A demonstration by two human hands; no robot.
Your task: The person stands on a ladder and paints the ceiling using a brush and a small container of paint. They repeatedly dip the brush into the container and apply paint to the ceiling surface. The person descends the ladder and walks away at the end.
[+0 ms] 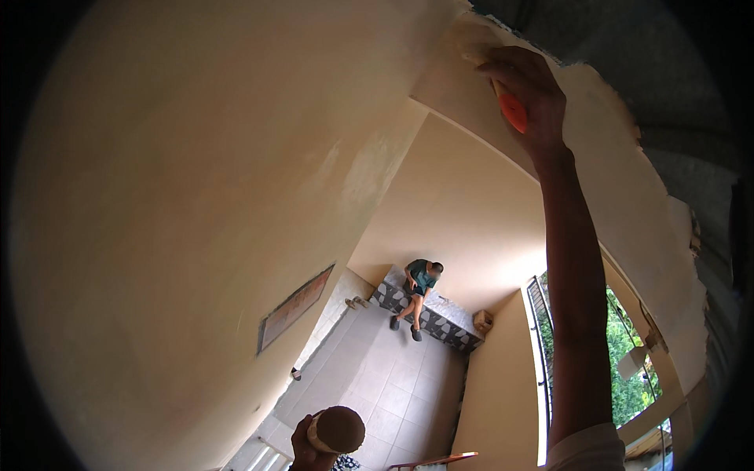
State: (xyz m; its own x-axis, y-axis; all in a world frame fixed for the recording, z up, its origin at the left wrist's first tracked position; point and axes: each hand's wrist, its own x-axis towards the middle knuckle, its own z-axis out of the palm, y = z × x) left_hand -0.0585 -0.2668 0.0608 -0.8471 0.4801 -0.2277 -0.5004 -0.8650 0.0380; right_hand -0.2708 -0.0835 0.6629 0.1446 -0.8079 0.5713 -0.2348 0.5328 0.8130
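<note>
High up near the ceiling line, my right hand [538,90] is closed on a paintbrush [513,111] with an orange-red handle. The bristle end is blurred and meets the cream wall [440,74] close to its ragged upper edge. Low in the view, my left hand [305,447] wraps around the side of a small round container [339,430]. Tan paint seems to fill it up to the pale rim. My right forearm stretches up from the lower right, and the sleeve is light-coloured.
Far below, a person [422,275] sits on a stone-patterned bench [452,322] beside a small brown box [483,320]. The floor [393,388] is tiled. A window with bars [540,314] opens at right. A framed panel [294,310] is on the left wall, and a red bar [440,460] lies below.
</note>
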